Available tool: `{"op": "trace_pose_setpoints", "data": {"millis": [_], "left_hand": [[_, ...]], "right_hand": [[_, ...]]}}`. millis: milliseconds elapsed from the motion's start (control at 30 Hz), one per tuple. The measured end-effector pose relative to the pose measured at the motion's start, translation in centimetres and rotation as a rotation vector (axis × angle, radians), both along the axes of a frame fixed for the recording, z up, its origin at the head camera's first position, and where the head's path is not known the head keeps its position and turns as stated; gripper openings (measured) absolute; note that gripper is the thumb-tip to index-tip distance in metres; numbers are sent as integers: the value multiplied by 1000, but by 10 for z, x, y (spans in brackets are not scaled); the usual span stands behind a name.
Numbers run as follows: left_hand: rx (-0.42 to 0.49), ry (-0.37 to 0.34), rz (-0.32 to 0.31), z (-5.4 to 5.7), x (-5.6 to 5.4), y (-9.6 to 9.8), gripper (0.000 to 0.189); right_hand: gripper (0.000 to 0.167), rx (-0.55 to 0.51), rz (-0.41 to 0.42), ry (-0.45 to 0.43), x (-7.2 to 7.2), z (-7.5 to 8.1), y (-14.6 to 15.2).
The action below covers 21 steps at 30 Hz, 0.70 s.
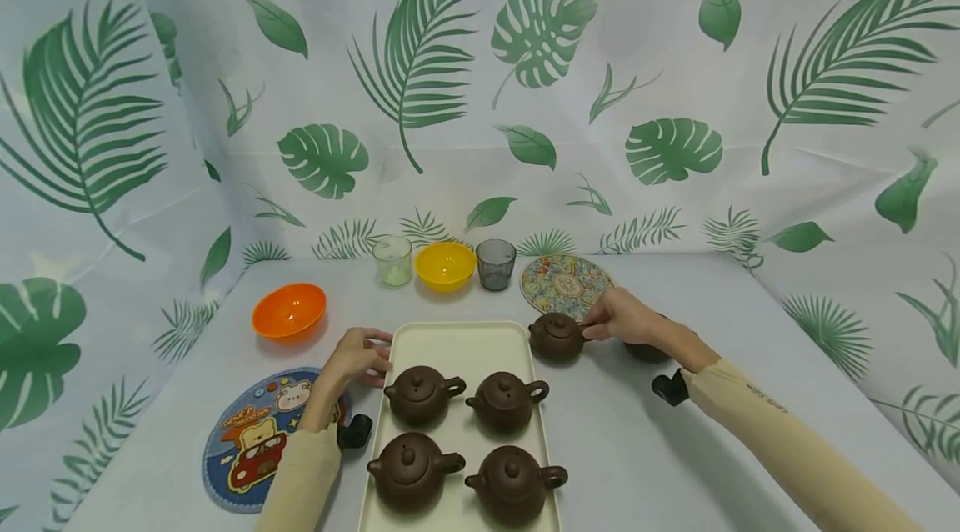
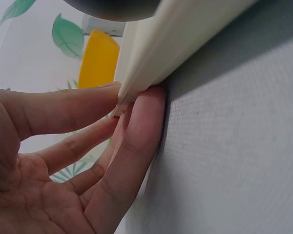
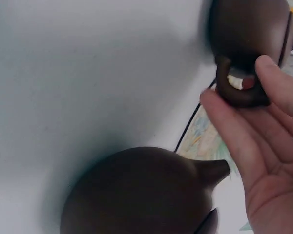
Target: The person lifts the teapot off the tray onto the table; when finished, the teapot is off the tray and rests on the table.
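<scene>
A cream rectangular tray (image 1: 461, 344) carries several dark brown teapots in two columns, among them a front-left teapot (image 1: 408, 474) and a back-right one (image 1: 504, 403). My left hand (image 1: 351, 355) pinches the tray's left rim, with a fingertip under the edge in the left wrist view. Just beyond the tray's back right corner is another brown teapot (image 1: 557, 338). Its loop handle (image 3: 227, 87) is between the thumb and fingers of my right hand (image 1: 626, 319). One more teapot (image 3: 136, 195) stands to the right, partly hidden by my right forearm in the head view.
An orange bowl (image 1: 290, 312) stands at the back left, above a round cartoon mat (image 1: 240, 432). Along the back are a clear greenish glass (image 1: 393, 261), a yellow bowl (image 1: 446, 267), a grey glass (image 1: 496, 265) and a round patterned mat (image 1: 562, 282). Leaf-printed cloth hangs behind.
</scene>
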State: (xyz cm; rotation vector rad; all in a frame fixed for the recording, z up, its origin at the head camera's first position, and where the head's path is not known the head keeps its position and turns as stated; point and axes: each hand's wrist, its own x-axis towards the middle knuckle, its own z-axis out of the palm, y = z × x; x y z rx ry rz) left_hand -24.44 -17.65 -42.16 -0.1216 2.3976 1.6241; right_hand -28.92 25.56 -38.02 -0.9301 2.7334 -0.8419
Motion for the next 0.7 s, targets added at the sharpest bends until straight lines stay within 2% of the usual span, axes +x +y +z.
{"op": "trace_pose_setpoints", "data": {"millis": [100,167,267,333,400,500,700], "left_hand": [[5,1,-6,-1,0,-1,48],[8,2,-4,0,0,-1,48],[6,7,-1,1,-1,-1,48],[5,8,0,2,-1,-1,48],[2,7,-2,1,-2,-1,49],[3,3,-1,1,-2,-1,49],[4,-6,-4,0,-1,-1,49]], "right_hand": [[14,37,-57,82,3,4,-5],[15,27,-95,145,7,9,-11],[18,-49,-137,216,18,18,-24],[20,-101,-132,227,27,23,-34],[21,-141,-107,206,37,26,-43],[23,-168,-42,121,51,25,-56],[27,-217,88,-73,70,9,-71]]}}
